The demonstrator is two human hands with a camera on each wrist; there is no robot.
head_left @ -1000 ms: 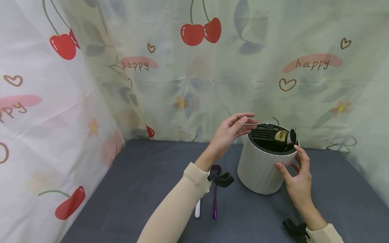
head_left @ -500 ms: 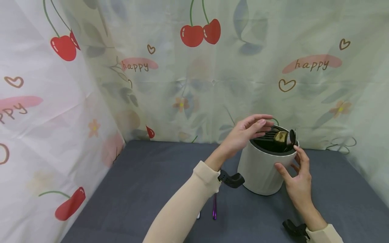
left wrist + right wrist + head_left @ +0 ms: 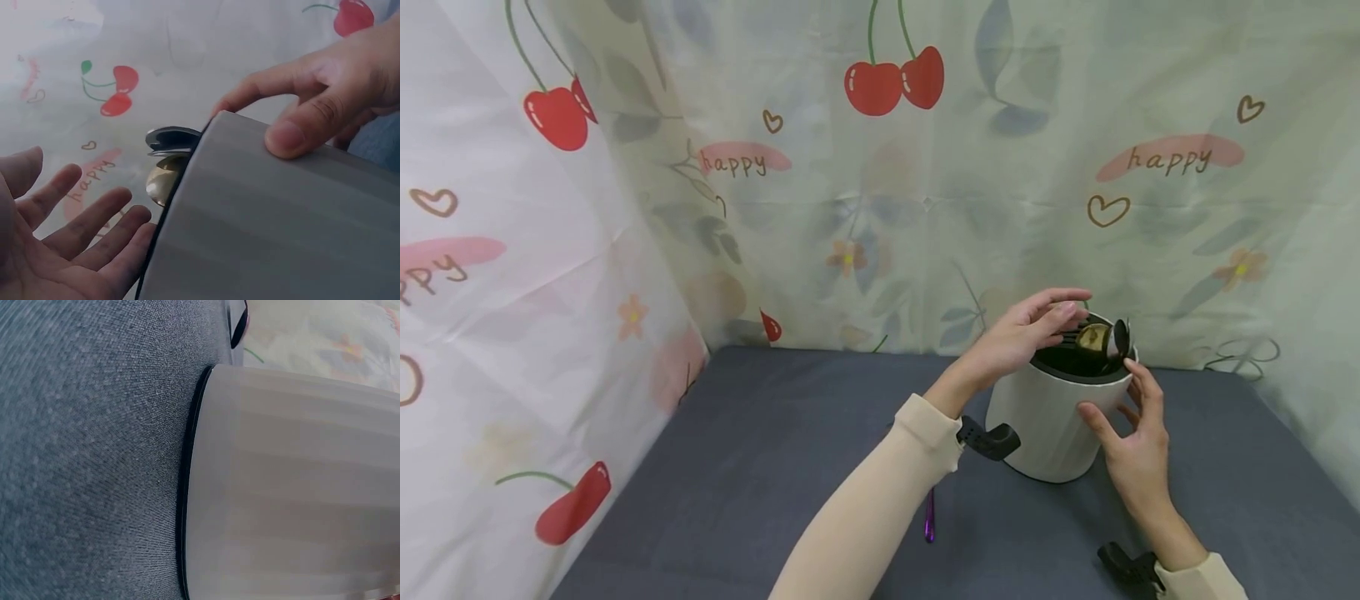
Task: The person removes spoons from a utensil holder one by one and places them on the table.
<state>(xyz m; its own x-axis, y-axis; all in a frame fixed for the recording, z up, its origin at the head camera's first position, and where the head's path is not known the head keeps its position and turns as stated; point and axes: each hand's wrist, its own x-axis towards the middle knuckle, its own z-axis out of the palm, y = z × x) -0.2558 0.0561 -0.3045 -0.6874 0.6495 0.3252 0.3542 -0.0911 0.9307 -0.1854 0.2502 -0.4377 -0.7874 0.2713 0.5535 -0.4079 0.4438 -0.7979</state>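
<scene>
A ribbed off-white utensil holder (image 3: 1047, 429) with a dark rim stands upright at the right of the table. Gold (image 3: 1092, 337) and dark shiny (image 3: 1120, 337) spoon heads poke out of its top on the right side. My left hand (image 3: 1028, 329) hovers over the left part of the opening, fingers extended, holding nothing; in the left wrist view its palm (image 3: 69, 250) shows beside the rim. With thumb on the wall and fingers at the rim, my right hand (image 3: 1138, 450) steadies the holder. Only the holder's lower wall (image 3: 294, 487) appears in the right wrist view.
A purple handle (image 3: 930, 517) lies on the dark grey tabletop (image 3: 760, 433), partly behind my left forearm. Patterned cloth (image 3: 880, 192) hangs behind the table and along its sides. Black straps (image 3: 988, 440) sit on both wrists.
My left hand has moved right, from the holder's left edge to above its opening. The left forearm now covers the white handle and the purple spoon's head. My right hand stays put.
</scene>
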